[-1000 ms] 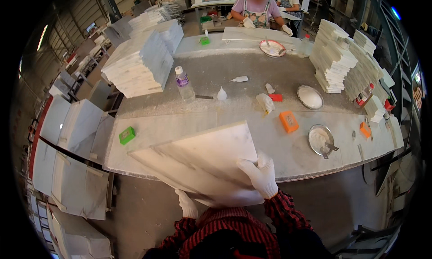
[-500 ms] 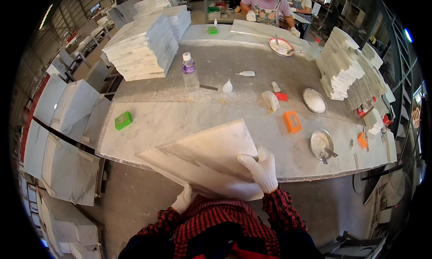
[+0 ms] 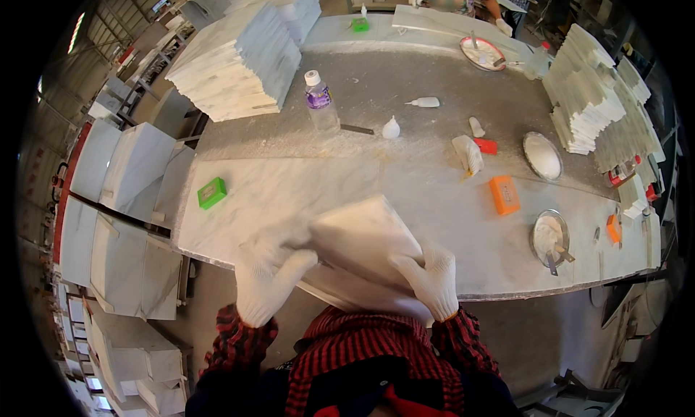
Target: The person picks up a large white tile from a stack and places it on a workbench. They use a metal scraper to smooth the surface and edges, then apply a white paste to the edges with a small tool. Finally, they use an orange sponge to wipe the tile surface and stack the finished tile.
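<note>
A pale grey-veined marble slab [image 3: 365, 239] is tilted in front of my body, over the near edge of the table. My right hand [image 3: 433, 278], in a white knitted glove, grips its right edge with the thumb across the upper face. At the slab's left end is my left hand [image 3: 264, 279], also gloved, its thumb lying over the stone. The fingers of that hand are blurred by motion and partly merge with the slab's outline. Beneath the slab stretches the marble-topped work table [image 3: 289, 185].
Stacks of marble slabs stand at the far left [image 3: 232, 59] and far right [image 3: 583, 98]. On the table are a plastic bottle [image 3: 321, 106], a green box [image 3: 212, 192], an orange box [image 3: 504, 195], a metal bowl [image 3: 550, 236] with scrapers and a powder dish [image 3: 543, 156]. A co-worker's gloved hand [image 3: 503, 27] shows beyond.
My left hand has come up from below the slab's near edge to its left end. The slab has turned and looks narrower. The whole view has shifted, so the table's things appear further right.
</note>
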Demonstrator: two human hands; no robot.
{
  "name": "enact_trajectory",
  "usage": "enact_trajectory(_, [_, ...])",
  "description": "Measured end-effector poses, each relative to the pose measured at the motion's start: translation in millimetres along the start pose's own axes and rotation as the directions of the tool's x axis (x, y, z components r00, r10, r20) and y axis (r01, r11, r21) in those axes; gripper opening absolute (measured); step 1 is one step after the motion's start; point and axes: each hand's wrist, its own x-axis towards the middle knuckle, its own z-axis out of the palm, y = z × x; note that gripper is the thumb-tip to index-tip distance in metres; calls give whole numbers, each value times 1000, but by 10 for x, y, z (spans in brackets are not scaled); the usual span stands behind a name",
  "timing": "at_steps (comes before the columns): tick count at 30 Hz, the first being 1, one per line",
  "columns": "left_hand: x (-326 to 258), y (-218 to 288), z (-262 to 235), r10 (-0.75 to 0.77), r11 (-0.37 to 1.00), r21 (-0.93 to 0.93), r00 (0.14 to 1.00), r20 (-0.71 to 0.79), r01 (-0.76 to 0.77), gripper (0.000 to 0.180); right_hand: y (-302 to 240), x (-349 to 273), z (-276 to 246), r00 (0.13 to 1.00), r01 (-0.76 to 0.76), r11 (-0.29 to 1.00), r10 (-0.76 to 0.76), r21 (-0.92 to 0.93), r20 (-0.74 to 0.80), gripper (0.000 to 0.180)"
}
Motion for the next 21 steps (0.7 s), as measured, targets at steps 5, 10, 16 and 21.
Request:
enact_trajectory(5, [492,311,462,378,882,320,925,-45,-345,22,-12,23,1,999,29,1000,-29,3,42,41])
enact_trajectory(10, [582,311,591,69,998,-21,991,112,-67,21,98,101,-27,989,122,984,-110,-126,99,37])
enact_trajectory(16, [593,240,556,17,998,-65,991,136,-9,20,307,64,-192,985,118,989,-128,87,120,37])
enact_trajectory(21, [553,137,521,60,994,-103,989,133,-46,31,1001,-435,-755,971,-106,977,141,184,-192,37])
